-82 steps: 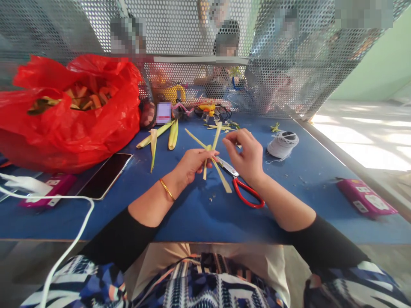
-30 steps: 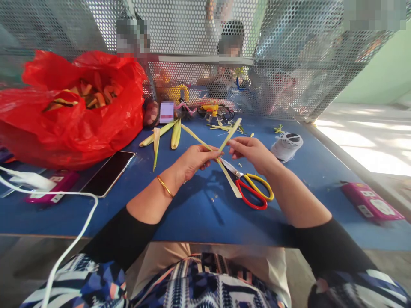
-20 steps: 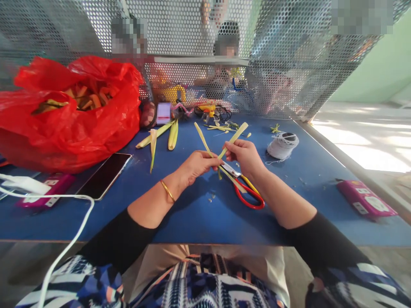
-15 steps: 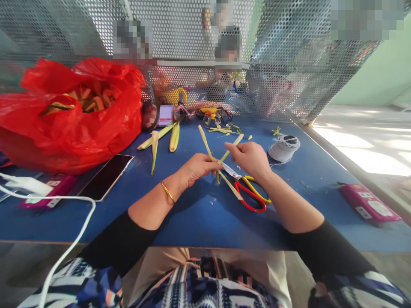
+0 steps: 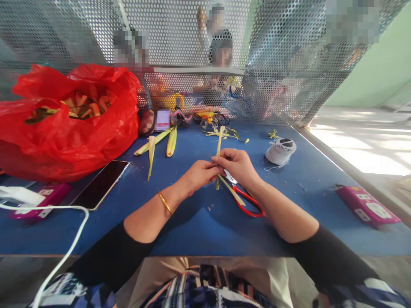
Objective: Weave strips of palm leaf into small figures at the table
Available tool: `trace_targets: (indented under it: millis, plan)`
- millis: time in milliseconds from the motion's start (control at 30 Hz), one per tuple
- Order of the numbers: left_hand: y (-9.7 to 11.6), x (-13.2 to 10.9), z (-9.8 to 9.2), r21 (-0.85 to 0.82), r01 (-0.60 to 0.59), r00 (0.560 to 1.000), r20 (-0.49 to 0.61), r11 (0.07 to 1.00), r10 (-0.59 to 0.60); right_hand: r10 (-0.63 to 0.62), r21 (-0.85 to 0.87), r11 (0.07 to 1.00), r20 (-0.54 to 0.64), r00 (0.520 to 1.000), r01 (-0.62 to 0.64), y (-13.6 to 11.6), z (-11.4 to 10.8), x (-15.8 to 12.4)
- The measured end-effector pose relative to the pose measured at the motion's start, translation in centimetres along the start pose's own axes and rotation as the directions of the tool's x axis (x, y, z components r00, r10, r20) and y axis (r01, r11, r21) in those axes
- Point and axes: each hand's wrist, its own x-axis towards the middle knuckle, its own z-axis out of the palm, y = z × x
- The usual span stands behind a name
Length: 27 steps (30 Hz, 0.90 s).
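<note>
My left hand [image 5: 198,175] and my right hand [image 5: 236,164] meet above the middle of the blue table [image 5: 192,218], both pinched on pale yellow-green leaf strips [image 5: 219,143]. One strip stands up and away from the fingers; another strip end [image 5: 231,191] slants down toward the table. Red-handled scissors [image 5: 245,201] lie on the table just under my right wrist. A gold bangle [image 5: 165,202] circles my left wrist.
A red plastic bag [image 5: 64,124] of leaf pieces fills the back left. Loose leaves [image 5: 160,143] lie before it. A phone [image 5: 101,184], a white cable [image 5: 61,261], a spool of white thread [image 5: 281,150] and pink cases [image 5: 367,205] sit around. A perforated metal screen [image 5: 192,47] backs the table, people behind it.
The two spread strips have been brought together into one upright bundle. My right hand has moved left to touch my left hand. The view has shifted slightly.
</note>
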Motion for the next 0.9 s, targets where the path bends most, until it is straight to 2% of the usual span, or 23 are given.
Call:
trace_targets:
  millis: [67, 233, 300, 367, 433, 533, 600, 700, 767, 867, 900]
  plan:
    - [0.1, -0.2, 0.0, 0.009, -0.021, 1.0, 0.019, 1.0, 0.021, -0.004, 0.016, 1.0, -0.032, 0.999, 0.004, -0.1, 0.0, -0.1]
    - [0.4, -0.5, -0.2, 0.02, 0.005, 0.988, 0.155, 1.0, -0.008, 0.011, -0.064, 0.998, -0.164, 0.986, -0.022, 0.0, 0.3, -0.2]
    - [0.3, -0.5, -0.4, -0.009, 0.021, 0.986, 0.163, 1.0, -0.019, 0.001, -0.13, 0.991, -0.172, 0.985, -0.023, 0.0, 0.3, -0.2]
    - [0.2, -0.4, -0.5, -0.064, 0.034, 0.987, 0.157, 0.997, -0.024, -0.061, -0.251, 0.968, -0.168, 0.984, 0.017, -0.2, -0.2, -0.1]
    - [0.2, -0.2, -0.7, -0.124, 0.056, 0.987, 0.154, 0.991, -0.036, -0.175, -0.422, 0.901, -0.128, 0.976, 0.106, -0.4, -1.0, 0.1]
    - [0.1, -0.1, -1.1, -0.179, 0.094, 0.986, 0.155, 0.979, -0.067, -0.295, -0.623, 0.74, 0.04, 0.955, 0.255, -0.4, -2.2, 0.6]
    - [0.1, 0.0, -1.1, -0.171, 0.105, 0.984, 0.161, 0.98, -0.077, -0.305, -0.674, 0.675, 0.115, 0.945, 0.3, -0.1, -2.5, 0.9]
    - [0.0, -0.1, -1.0, -0.147, 0.135, 0.977, 0.185, 0.98, -0.107, -0.29, -0.697, 0.664, 0.093, 0.952, 0.27, 0.4, -2.5, 1.2]
    - [0.0, -0.1, -0.9, -0.191, 0.15, 0.982, 0.145, 0.97, -0.123, -0.347, -0.721, 0.639, 0.04, 0.937, 0.267, 0.2, -2.3, 1.0]
    - [0.3, 0.1, -1.1, -0.355, 0.109, 0.994, 0.021, 0.929, -0.109, -0.51, -0.769, 0.573, -0.065, 0.858, 0.282, -1.0, -1.9, -0.1]
    - [0.4, 0.2, -1.2, -0.415, 0.08, 0.996, -0.01, 0.906, -0.092, -0.527, -0.77, 0.578, -0.099, 0.844, 0.271, -1.5, -1.6, -0.6]
